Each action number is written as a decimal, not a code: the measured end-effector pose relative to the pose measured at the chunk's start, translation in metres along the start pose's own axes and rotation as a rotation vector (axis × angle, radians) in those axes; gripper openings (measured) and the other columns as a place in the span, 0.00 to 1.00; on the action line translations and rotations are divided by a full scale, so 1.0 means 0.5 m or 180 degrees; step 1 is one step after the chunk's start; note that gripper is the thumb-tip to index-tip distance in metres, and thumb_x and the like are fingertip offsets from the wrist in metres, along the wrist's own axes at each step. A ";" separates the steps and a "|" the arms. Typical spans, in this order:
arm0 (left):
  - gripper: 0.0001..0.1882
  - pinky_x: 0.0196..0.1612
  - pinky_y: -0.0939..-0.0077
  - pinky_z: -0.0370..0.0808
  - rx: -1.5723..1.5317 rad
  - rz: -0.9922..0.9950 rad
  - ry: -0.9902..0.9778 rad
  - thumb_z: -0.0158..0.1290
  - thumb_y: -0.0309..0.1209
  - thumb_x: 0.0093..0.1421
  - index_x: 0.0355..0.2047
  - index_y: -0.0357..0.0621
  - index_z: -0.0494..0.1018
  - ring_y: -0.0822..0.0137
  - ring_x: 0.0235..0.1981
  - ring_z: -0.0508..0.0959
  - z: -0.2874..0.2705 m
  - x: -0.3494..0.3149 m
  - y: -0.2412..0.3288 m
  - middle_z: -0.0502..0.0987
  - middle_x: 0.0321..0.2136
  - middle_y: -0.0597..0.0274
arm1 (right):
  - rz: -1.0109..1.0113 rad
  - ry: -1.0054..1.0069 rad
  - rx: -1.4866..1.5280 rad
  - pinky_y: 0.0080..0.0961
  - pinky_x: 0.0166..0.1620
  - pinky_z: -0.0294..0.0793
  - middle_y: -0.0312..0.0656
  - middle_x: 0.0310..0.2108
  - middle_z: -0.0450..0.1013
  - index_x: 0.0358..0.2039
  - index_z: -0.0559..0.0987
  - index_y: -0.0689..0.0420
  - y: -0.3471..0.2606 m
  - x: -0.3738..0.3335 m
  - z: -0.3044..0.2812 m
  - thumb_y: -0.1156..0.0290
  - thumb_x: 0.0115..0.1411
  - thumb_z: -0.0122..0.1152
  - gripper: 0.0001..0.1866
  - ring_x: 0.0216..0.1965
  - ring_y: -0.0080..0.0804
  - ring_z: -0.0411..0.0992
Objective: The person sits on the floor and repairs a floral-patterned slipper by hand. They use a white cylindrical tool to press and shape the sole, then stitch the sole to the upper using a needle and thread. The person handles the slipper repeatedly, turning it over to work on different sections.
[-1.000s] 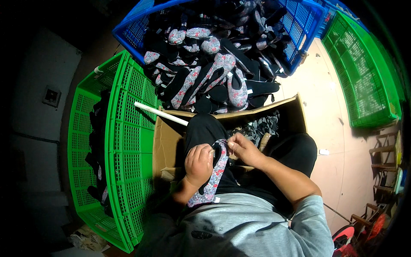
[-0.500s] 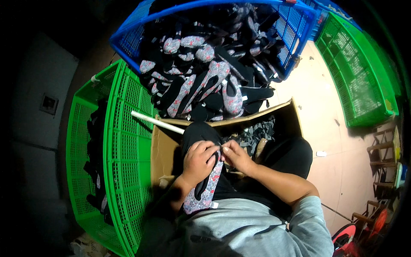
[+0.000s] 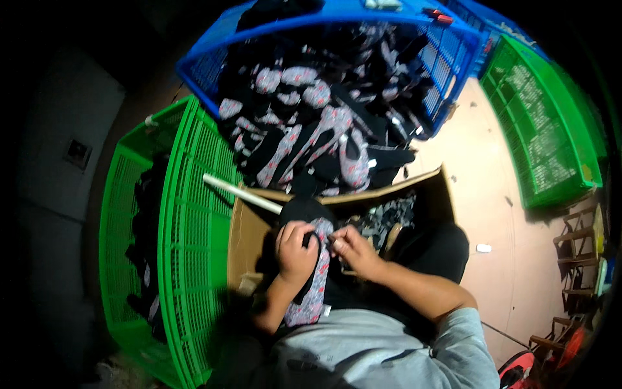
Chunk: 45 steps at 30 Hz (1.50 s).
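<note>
A long grey floral fabric piece [image 3: 316, 285] with red spots, black parts and a small white tag lies over my lap. My left hand [image 3: 297, 251] is closed on its upper left part, fingers curled over the black edge. At the opposite edge, my right hand [image 3: 355, 251] has thumb and fingers pinched together; whatever is between them is too small to make out. Under my hands stands an open cardboard box [image 3: 249, 223], with dark scraps [image 3: 389, 217] inside. A white rod [image 3: 243, 193] slants across its left corner.
Ahead, a blue plastic crate [image 3: 447, 71] spills a heap of similar black and floral pieces [image 3: 311, 123]. A green crate [image 3: 201, 227] with dark pieces stands close on my left. Another green crate [image 3: 538, 123] is at the far right, with wooden stools [image 3: 576, 253] nearer.
My right hand has come slightly away from my left. The piece's upper end, covered by fingers before, now shows between the hands. The view has shifted a little.
</note>
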<state>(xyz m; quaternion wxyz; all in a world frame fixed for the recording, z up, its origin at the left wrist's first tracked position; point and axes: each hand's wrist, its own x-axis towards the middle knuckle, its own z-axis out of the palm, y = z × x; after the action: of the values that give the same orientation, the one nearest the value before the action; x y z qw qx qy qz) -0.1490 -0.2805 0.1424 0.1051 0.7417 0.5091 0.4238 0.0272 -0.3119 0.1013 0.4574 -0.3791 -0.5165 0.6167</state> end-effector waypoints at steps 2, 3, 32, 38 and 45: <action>0.11 0.40 0.61 0.73 0.0096 -0.0063 0.0018 0.58 0.19 0.44 0.30 0.41 0.74 0.51 0.35 0.76 0.000 0.005 0.015 0.75 0.31 0.54 | 0.0056 -0.0024 -0.0535 0.25 0.43 0.73 0.40 0.34 0.73 0.46 0.67 0.61 -0.011 -0.001 -0.006 0.68 0.70 0.50 0.11 0.36 0.25 0.72; 0.10 0.40 0.61 0.73 0.0012 -0.0077 0.0039 0.57 0.18 0.45 0.30 0.41 0.74 0.51 0.35 0.76 0.001 0.005 0.016 0.75 0.30 0.54 | 0.0048 -0.0043 -0.0667 0.26 0.43 0.73 0.40 0.35 0.73 0.46 0.67 0.61 -0.024 -0.001 -0.007 0.68 0.69 0.51 0.11 0.37 0.26 0.73; 0.11 0.39 0.61 0.74 0.0118 0.0034 -0.0023 0.57 0.18 0.44 0.30 0.40 0.74 0.50 0.34 0.76 0.007 -0.007 0.021 0.75 0.30 0.52 | -0.0068 0.0330 -0.1784 0.44 0.32 0.72 0.51 0.28 0.76 0.38 0.70 0.58 -0.030 0.005 0.007 0.62 0.66 0.55 0.12 0.31 0.55 0.75; 0.11 0.41 0.64 0.75 -0.0417 0.0096 -0.0315 0.55 0.21 0.48 0.35 0.39 0.76 0.51 0.37 0.77 -0.002 0.013 0.027 0.76 0.34 0.53 | -0.0064 0.0834 -0.0232 0.18 0.34 0.67 0.32 0.28 0.66 0.43 0.68 0.60 0.015 0.032 -0.005 0.67 0.66 0.59 0.12 0.31 0.17 0.63; 0.10 0.42 0.65 0.75 -0.0332 -0.0758 -0.0185 0.53 0.21 0.56 0.39 0.35 0.75 0.53 0.37 0.77 -0.015 0.072 -0.167 0.76 0.35 0.50 | 0.0340 0.0783 -0.0894 0.25 0.34 0.70 0.36 0.26 0.70 0.49 0.72 0.55 -0.032 0.036 -0.020 0.56 0.55 0.71 0.27 0.28 0.24 0.68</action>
<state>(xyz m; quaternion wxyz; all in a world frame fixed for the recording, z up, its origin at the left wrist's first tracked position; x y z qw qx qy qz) -0.2058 -0.2140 0.1169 0.2078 0.6815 0.5676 0.4126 0.0342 -0.2908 0.1154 0.4263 -0.5385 -0.5168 0.5110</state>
